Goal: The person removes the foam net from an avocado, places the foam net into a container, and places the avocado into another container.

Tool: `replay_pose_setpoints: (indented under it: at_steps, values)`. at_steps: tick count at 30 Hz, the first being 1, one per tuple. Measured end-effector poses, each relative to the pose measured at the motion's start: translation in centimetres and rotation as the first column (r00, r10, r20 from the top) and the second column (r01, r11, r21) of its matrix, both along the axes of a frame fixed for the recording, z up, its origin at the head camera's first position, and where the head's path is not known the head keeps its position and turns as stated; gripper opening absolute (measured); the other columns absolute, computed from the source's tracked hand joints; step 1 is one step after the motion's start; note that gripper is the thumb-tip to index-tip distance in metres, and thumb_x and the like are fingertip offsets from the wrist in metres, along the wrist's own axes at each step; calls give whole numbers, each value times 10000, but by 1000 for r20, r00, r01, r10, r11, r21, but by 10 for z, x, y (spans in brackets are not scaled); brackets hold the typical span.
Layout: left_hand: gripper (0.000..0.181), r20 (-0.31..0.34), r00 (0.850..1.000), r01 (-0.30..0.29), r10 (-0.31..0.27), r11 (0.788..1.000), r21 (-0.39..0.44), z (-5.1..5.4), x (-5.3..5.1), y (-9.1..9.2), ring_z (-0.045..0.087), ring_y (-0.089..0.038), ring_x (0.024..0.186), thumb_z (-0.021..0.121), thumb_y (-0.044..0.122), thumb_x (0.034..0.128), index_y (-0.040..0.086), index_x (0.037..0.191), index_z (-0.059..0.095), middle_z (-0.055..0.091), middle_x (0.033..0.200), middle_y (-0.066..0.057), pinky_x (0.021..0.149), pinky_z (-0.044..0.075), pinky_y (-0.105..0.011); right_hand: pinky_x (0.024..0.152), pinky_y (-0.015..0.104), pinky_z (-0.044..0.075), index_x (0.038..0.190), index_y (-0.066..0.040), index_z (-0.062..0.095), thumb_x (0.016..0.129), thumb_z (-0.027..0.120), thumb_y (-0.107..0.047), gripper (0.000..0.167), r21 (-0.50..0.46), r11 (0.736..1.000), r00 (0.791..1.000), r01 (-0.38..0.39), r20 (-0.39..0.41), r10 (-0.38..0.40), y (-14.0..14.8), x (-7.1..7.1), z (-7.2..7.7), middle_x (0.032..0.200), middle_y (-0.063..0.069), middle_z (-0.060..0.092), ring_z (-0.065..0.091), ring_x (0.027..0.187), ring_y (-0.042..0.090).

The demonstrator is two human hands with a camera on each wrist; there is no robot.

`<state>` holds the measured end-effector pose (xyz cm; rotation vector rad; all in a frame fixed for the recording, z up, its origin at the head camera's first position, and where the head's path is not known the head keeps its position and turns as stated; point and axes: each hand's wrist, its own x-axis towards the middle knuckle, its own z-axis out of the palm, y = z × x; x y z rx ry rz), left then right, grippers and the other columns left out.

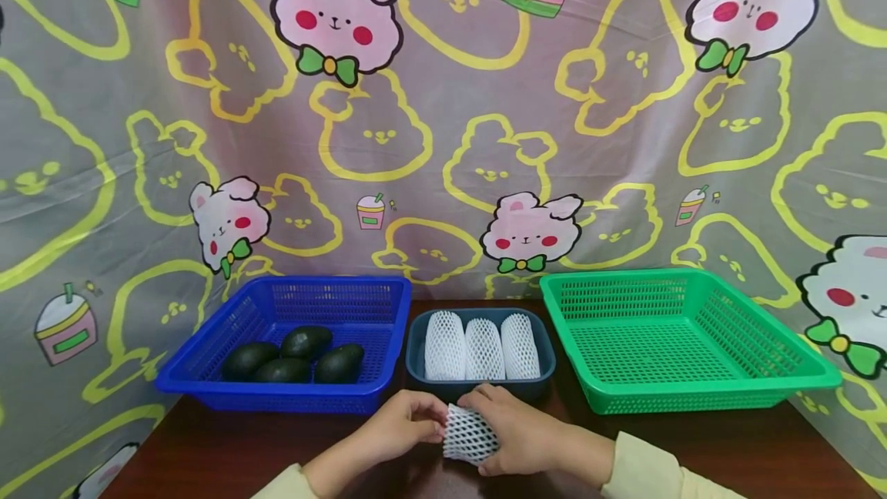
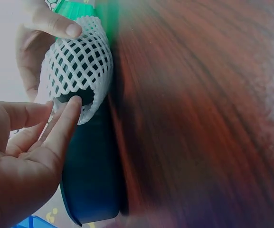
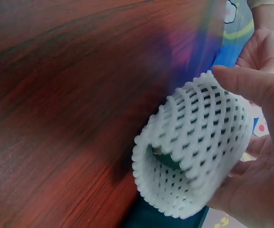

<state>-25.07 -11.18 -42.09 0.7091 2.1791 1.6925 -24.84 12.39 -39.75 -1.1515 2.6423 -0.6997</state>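
Observation:
A white foam net sleeve [image 1: 470, 436] is above the table in front of the dark tub. Inside it sits a dark green avocado [image 2: 75, 96], its end showing at the sleeve's mouth in the left wrist view. My right hand [image 1: 516, 430] grips the sleeve round its side, thumb on one face and fingers on the other. Straight fingers of my left hand [image 1: 405, 426] touch the avocado's exposed end and the sleeve's rim. In the right wrist view the sleeve's other end gapes, with the avocado's stem end deeper inside.
A blue basket [image 1: 277, 399] with several dark green avocados [image 1: 306, 343] stands at the left. The dark tub [image 1: 547, 345] in the middle holds three white foam sleeves [image 1: 485, 349] side by side. A green basket [image 1: 707, 390] stands at the right. Behind hangs a patterned cloth [image 1: 443, 98].

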Motion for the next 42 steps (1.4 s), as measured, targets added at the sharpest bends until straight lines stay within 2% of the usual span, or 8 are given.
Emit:
replay_pose_setpoints:
  at_steps: [7, 14, 18, 22, 25, 29, 33, 42]
  values:
    - [124, 46, 999, -23, 22, 999, 23, 3, 2, 4, 639, -209, 809, 572, -125, 882, -127, 978, 651, 662, 897, -137, 715, 570, -345, 880, 298, 461, 1377, -105, 452, 768, 809, -364, 752, -25, 999, 998, 31, 51, -30, 11, 0, 3, 1217, -17, 497, 466, 1041, 105]
    - [121, 44, 998, -35, 34, 999, 17, 2, 2, 5, 651, -216, 821, 599, -115, 873, -123, 977, 659, 670, 901, -143, 713, 570, -338, 957, 409, 445, 1368, -26, 461, 790, 775, -434, 775, -36, 994, 988, 107, 113, -102, 26, 0, -1, 1276, 60, 536, 504, 1102, 163]
    - [139, 40, 999, -33, 33, 999, 7, 4, 3, 6, 654, -217, 817, 585, -123, 873, -131, 988, 662, 674, 898, -147, 714, 569, -322, 938, 422, 454, 1338, 5, 488, 801, 769, -422, 741, -29, 992, 985, 123, 128, -118, 34, -1, -4, 1229, 59, 570, 530, 1067, 166]
    - [170, 31, 999, -17, 17, 1000, 7, 5, 4, 6, 658, -226, 831, 571, -125, 880, -144, 1021, 664, 680, 924, -170, 726, 566, -318, 862, 331, 484, 1259, -10, 569, 820, 763, -376, 603, -62, 994, 986, 90, 147, -80, 40, -4, -8, 1089, -45, 614, 552, 954, 78]
    - [192, -24, 1000, 3, -3, 1000, -27, 5, 2, 6, 655, -191, 856, 603, -92, 877, -104, 1050, 687, 694, 961, -152, 735, 560, -290, 808, 279, 490, 1206, -36, 615, 827, 767, -337, 508, -99, 993, 985, 59, 168, -42, 41, -5, -12, 1001, -124, 614, 549, 878, 27]
    - [213, -114, 993, 15, -24, 997, -82, 4, -4, 7, 645, -112, 868, 638, -60, 869, -49, 1069, 712, 709, 994, -112, 746, 537, -233, 790, 266, 490, 1194, -63, 626, 836, 765, -314, 458, -124, 992, 985, 34, 175, -12, 41, -6, -14, 980, -153, 609, 547, 854, 14]
    - [248, -149, 988, 27, -40, 996, -90, 2, -9, 9, 655, -103, 883, 651, -59, 867, -61, 1111, 693, 708, 1019, -133, 765, 523, -219, 780, 261, 487, 1193, -87, 625, 848, 754, -313, 431, -131, 991, 989, 2, 148, 18, 41, -6, -14, 977, -164, 608, 548, 852, 9]
    - [292, -59, 995, 76, -78, 996, -48, 0, -10, 15, 674, -195, 914, 714, -64, 803, -92, 1091, 679, 702, 1026, -143, 747, 531, -221, 770, 256, 482, 1198, -92, 621, 847, 753, -320, 439, -114, 993, 991, -7, 129, 22, 41, -5, -14, 982, -168, 603, 542, 853, 4]
